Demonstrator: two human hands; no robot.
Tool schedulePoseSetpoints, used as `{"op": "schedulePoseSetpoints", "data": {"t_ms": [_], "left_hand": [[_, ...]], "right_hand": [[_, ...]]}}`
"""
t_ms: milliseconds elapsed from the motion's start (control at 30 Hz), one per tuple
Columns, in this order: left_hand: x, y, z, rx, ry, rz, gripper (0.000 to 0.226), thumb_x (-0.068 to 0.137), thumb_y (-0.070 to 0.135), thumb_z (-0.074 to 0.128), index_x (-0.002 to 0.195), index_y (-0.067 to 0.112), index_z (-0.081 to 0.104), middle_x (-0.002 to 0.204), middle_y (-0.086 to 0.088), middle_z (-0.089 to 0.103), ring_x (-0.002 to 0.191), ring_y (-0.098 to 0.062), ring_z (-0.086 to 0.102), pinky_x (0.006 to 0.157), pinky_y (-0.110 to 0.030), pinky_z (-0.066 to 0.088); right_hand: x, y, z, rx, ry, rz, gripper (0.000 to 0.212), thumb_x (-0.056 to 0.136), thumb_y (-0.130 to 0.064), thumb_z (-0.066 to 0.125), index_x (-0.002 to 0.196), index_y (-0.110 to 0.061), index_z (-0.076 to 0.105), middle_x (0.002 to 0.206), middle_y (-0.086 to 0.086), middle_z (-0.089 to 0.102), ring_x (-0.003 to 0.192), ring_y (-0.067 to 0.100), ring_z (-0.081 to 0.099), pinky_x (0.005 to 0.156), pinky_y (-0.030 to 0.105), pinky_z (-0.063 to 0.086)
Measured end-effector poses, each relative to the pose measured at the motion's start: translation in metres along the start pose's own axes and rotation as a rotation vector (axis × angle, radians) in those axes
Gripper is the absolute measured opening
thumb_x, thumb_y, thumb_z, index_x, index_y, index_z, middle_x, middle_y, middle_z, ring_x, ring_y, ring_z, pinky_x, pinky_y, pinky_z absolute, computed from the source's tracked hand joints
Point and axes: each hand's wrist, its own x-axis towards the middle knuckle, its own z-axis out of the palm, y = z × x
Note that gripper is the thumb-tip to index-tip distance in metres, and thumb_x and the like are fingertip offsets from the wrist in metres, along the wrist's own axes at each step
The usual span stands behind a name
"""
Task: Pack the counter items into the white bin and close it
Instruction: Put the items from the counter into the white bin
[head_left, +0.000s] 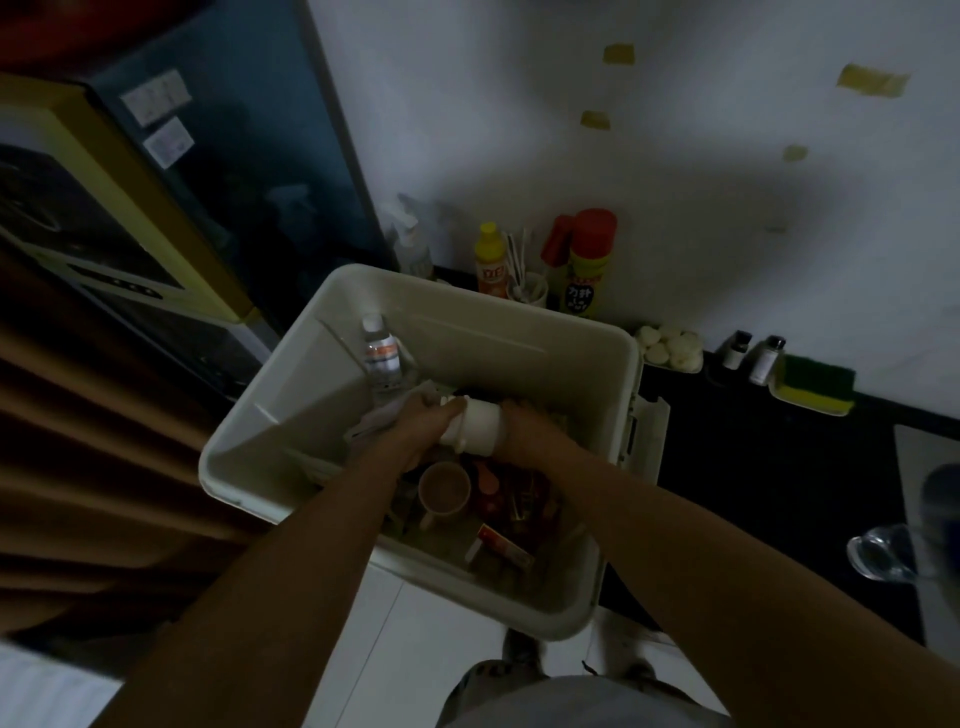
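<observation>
The white bin (467, 306) stands open at the counter's left end. Inside it, my left hand (418, 428) and my right hand (524, 426) both grip a white cylindrical container (480, 426) lying on its side above the contents. In the bin lie a clear water bottle (382, 353), a brown cup (444, 488), red packets (514, 493) and some paper. The bin's lid (647, 431) hangs down at its right side.
On the black counter (779, 467) by the wall stand a spray bottle (413, 244), a yellow bottle (491, 262), a cup of sticks (527, 291), a red-capped can (589, 265), garlic (670, 345), two small shakers (750, 356), a sponge (815, 384). A glass (883, 558) sits right.
</observation>
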Motion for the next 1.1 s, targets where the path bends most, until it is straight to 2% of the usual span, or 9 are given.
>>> {"op": "schedulePoseSetpoints", "data": {"t_ms": [67, 167, 267, 400, 567, 633, 767, 867, 1100], "left_hand": [[0.000, -0.001, 0.002, 0.002, 0.003, 0.047, 0.066, 0.085, 0.035, 0.070, 0.137, 0.006, 0.040, 0.135, -0.019, 0.052, 0.121, -0.036, 0.054, 0.100, -0.045, 0.047], [-0.001, -0.001, 0.007, 0.053, 0.024, 0.034, 0.069, 0.088, 0.040, 0.066, 0.140, 0.006, 0.037, 0.139, -0.019, 0.047, 0.124, -0.037, 0.050, 0.105, -0.048, 0.043], [-0.006, -0.003, 0.007, 0.080, 0.007, -0.004, 0.068, 0.089, 0.042, 0.064, 0.140, 0.006, 0.037, 0.136, -0.019, 0.047, 0.120, -0.037, 0.051, 0.102, -0.049, 0.046], [-0.010, -0.004, 0.008, 0.221, 0.041, 0.103, 0.060, 0.088, 0.044, 0.064, 0.132, 0.006, 0.048, 0.130, -0.018, 0.055, 0.113, -0.034, 0.057, 0.099, -0.046, 0.048], [-0.023, -0.004, 0.011, 0.411, 0.052, 0.250, 0.065, 0.089, 0.039, 0.064, 0.141, 0.009, 0.040, 0.139, -0.014, 0.049, 0.123, -0.029, 0.051, 0.091, -0.030, 0.040], [-0.027, -0.004, 0.009, 0.485, 0.060, 0.295, 0.065, 0.087, 0.041, 0.064, 0.141, 0.012, 0.042, 0.139, -0.012, 0.048, 0.124, -0.029, 0.048, 0.095, -0.033, 0.040], [-0.037, -0.002, 0.009, 0.609, 0.132, 0.371, 0.060, 0.081, 0.048, 0.066, 0.129, 0.017, 0.049, 0.131, -0.015, 0.051, 0.118, -0.031, 0.050, 0.095, -0.040, 0.045], [-0.053, 0.009, 0.018, 0.702, 0.127, 0.453, 0.062, 0.084, 0.045, 0.065, 0.136, 0.015, 0.046, 0.138, -0.012, 0.046, 0.127, -0.031, 0.043, 0.102, -0.042, 0.040], [-0.069, 0.043, 0.043, 0.779, 0.133, 0.631, 0.075, 0.072, 0.064, 0.055, 0.134, 0.021, 0.051, 0.136, -0.007, 0.051, 0.126, -0.030, 0.049, 0.103, -0.049, 0.041]], "right_hand": [[-0.003, 0.002, -0.003, 0.002, 0.002, -0.008, 0.063, 0.084, -0.042, 0.064, 0.137, -0.016, 0.043, 0.140, 0.014, 0.046, 0.127, 0.035, 0.046, 0.105, 0.048, 0.040], [-0.006, 0.003, -0.011, -0.017, -0.037, 0.010, 0.058, 0.087, -0.041, 0.062, 0.136, -0.016, 0.045, 0.141, 0.014, 0.047, 0.126, 0.034, 0.048, 0.104, 0.046, 0.041], [-0.012, 0.005, -0.017, -0.027, -0.097, -0.075, 0.056, 0.087, -0.036, 0.066, 0.134, -0.013, 0.048, 0.134, 0.015, 0.053, 0.119, 0.032, 0.054, 0.098, 0.042, 0.047], [-0.019, 0.005, -0.022, -0.050, -0.151, -0.098, 0.054, 0.087, -0.043, 0.063, 0.132, -0.015, 0.051, 0.129, 0.012, 0.058, 0.112, 0.029, 0.058, 0.094, 0.039, 0.049], [-0.035, 0.002, -0.035, -0.094, -0.180, -0.174, 0.040, 0.087, -0.036, 0.065, 0.116, -0.009, 0.058, 0.117, 0.013, 0.063, 0.102, 0.028, 0.061, 0.086, 0.038, 0.050], [-0.041, 0.003, -0.041, -0.055, -0.144, -0.200, 0.044, 0.082, -0.034, 0.071, 0.117, -0.011, 0.057, 0.116, 0.010, 0.062, 0.104, 0.027, 0.060, 0.092, 0.041, 0.051], [-0.059, 0.007, -0.058, -0.001, -0.099, -0.291, 0.068, 0.081, -0.027, 0.074, 0.140, -0.014, 0.043, 0.137, 0.011, 0.052, 0.121, 0.030, 0.052, 0.102, 0.043, 0.046], [-0.072, 0.016, -0.069, 0.007, -0.038, -0.351, 0.070, 0.084, -0.023, 0.071, 0.145, -0.011, 0.037, 0.141, 0.012, 0.048, 0.124, 0.030, 0.050, 0.102, 0.041, 0.046], [-0.101, 0.039, -0.108, 0.032, 0.088, -0.496, 0.043, 0.091, -0.021, 0.060, 0.132, -0.009, 0.052, 0.129, 0.012, 0.057, 0.113, 0.027, 0.056, 0.098, 0.044, 0.047]]}}
